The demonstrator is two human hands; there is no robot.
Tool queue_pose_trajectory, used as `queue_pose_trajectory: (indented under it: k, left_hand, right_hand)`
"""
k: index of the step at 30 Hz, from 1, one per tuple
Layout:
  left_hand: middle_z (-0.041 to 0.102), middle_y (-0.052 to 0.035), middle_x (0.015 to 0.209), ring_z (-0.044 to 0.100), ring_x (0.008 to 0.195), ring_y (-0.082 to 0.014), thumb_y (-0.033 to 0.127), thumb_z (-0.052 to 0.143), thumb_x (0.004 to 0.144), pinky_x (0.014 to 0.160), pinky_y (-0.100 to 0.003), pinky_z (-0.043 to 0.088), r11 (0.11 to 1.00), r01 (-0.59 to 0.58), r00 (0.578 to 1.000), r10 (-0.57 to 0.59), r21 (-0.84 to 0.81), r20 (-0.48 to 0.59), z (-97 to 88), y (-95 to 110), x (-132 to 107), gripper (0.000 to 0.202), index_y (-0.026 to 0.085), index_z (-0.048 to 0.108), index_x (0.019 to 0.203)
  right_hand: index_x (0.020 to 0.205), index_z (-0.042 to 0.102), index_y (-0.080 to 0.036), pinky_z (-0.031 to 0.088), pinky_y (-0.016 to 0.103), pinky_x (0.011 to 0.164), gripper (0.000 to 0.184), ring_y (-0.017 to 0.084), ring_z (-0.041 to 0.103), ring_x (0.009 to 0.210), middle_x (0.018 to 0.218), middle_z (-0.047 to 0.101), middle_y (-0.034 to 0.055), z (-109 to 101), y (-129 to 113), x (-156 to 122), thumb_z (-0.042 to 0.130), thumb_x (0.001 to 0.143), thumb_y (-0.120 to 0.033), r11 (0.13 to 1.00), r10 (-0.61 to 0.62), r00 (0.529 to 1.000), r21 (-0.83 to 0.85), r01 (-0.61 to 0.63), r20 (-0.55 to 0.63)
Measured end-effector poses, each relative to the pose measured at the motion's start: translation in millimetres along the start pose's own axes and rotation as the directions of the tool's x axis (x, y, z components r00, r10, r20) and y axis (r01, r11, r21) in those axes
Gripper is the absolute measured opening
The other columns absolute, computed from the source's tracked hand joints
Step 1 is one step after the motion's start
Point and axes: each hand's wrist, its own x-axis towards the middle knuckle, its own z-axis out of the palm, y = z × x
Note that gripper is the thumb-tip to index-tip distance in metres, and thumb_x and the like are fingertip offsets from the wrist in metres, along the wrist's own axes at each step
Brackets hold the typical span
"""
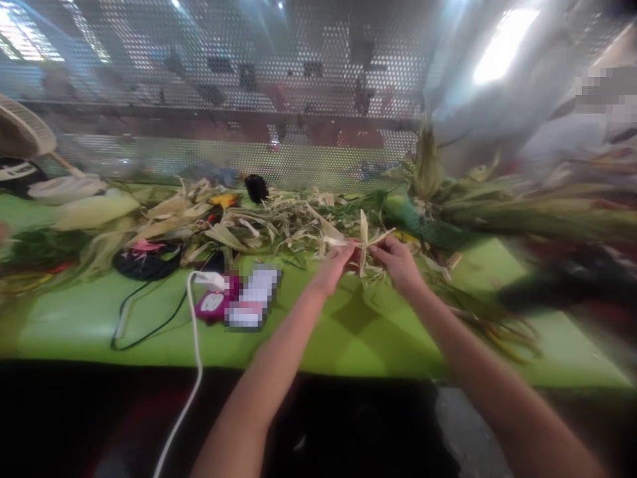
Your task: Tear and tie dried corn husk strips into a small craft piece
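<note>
One white cable (198, 358) hangs over the front edge of the green tabletop (298, 352) and runs up to a plug (213, 281) in a magenta power block (215, 307). A slab (253, 297), its face pixelated, lies just beside the block on the right. To the left, a black cord (158, 336) curves across the tabletop near a dark disc (144, 264) that bears something pink (146, 245).

Beyond the front edge, the person's two hands meet at a husk cross (364, 240), made of pale strips and raised just above the tabletop, its long strip roughly upright. The left hand (334, 267) has its grip pinched together on the left side of the cross; the right hand (398, 264) has its grip clamped on the right side. A dark shadow (355, 312) falls below them.

Past the hands spreads a heap (283, 219) of dry husks, with a yellow piece (223, 200) toward the left and a black lump (256, 188) at its far side. Leafy stalks (537, 214), smeared by blur, fill the right. Farthest stands a perforated screen (318, 149).
</note>
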Motion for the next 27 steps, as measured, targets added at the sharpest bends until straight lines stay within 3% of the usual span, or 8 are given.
queue_pose_trajectory:
  k: [6, 11, 14, 20, 23, 27]
  left_hand:
    - [0.069, -0.0045, 0.084, 0.063, 0.076, -0.0165, 0.045, 0.075, 0.074, 0.072, -0.03, 0.05, 0.977, -0.059, 0.99, 0.083, 0.207, -0.11, 20.3, -2, 10, 0.043, 0.015, 0.064, 0.103]
    - [0.069, -0.0041, 0.084, 0.062, 0.077, -0.0173, 0.043, 0.074, 0.076, 0.073, -0.03, 0.048, 0.951, -0.093, 0.991, 0.117, 0.296, -0.066, 24.6, -1, 24, 0.034, 0.016, 0.066, 0.095]
    - [0.069, -0.0042, 0.083, 0.062, 0.078, -0.0182, 0.043, 0.073, 0.076, 0.074, -0.032, 0.049, 0.958, -0.087, 0.992, 0.109, 0.274, -0.068, 29.6, -8, 28, 0.032, 0.017, 0.067, 0.095]
    - [0.066, -0.0024, 0.079, 0.059, 0.072, -0.0146, 0.041, 0.074, 0.075, 0.071, -0.028, 0.048, 0.98, -0.069, 0.997, 0.073, 0.184, -0.013, 42.1, -25, 33, 0.032, 0.015, 0.066, 0.093]
    - [0.065, -0.0018, 0.075, 0.057, 0.069, -0.0134, 0.042, 0.073, 0.076, 0.069, -0.027, 0.046, 0.971, -0.055, 0.998, 0.053, 0.232, 0.016, 38.5, -27, 33, 0.032, 0.015, 0.066, 0.092]
    - [0.066, -0.003, 0.08, 0.057, 0.074, -0.0143, 0.039, 0.071, 0.079, 0.073, -0.028, 0.045, 0.934, -0.048, 0.998, 0.058, 0.355, -0.018, 26.8, -27, 28, 0.03, 0.014, 0.068, 0.095]
  right_hand:
    - [0.078, 0.065, -0.018, 0.047, 0.028, 0.064, 0.034, 0.015, 0.058, 0.067, 0.072, 0.066, 0.0013, -16, -1, -2, 0.076, 0.065, -0.047, 1.0, -0.008, 1.0, 0.005, 0.008, 0.006]
    - [0.077, 0.066, -0.018, 0.046, 0.026, 0.061, 0.034, 0.013, 0.053, 0.063, 0.068, 0.061, -0.0004, -32, -7, 9, 0.077, 0.065, -0.048, 0.996, -0.084, 0.993, -0.017, 0.083, -0.086]
    - [0.073, 0.063, -0.02, 0.046, 0.027, 0.06, 0.035, 0.014, 0.053, 0.063, 0.068, 0.061, -0.0001, -39, -2, 15, 0.077, 0.064, -0.051, 0.994, -0.107, 0.988, -0.024, 0.105, -0.108]
    - [0.067, 0.058, -0.021, 0.042, 0.027, 0.056, 0.036, 0.013, 0.049, 0.056, 0.06, 0.056, -0.0014, -49, 19, 23, 0.073, 0.062, -0.053, 1.0, -0.016, 0.989, 0.0, 0.016, -0.15]
    - [0.068, 0.059, -0.02, 0.042, 0.027, 0.059, 0.033, 0.013, 0.05, 0.058, 0.062, 0.057, -0.0014, -56, 19, 22, 0.074, 0.062, -0.048, 1.0, -0.022, 0.993, -0.02, 0.02, -0.114]
    - [0.084, 0.067, -0.018, 0.046, 0.029, 0.068, 0.035, 0.015, 0.057, 0.071, 0.08, 0.068, 0.0024, -63, 12, 17, 0.079, 0.062, -0.041, 0.991, -0.068, 0.998, -0.113, 0.067, -0.006]
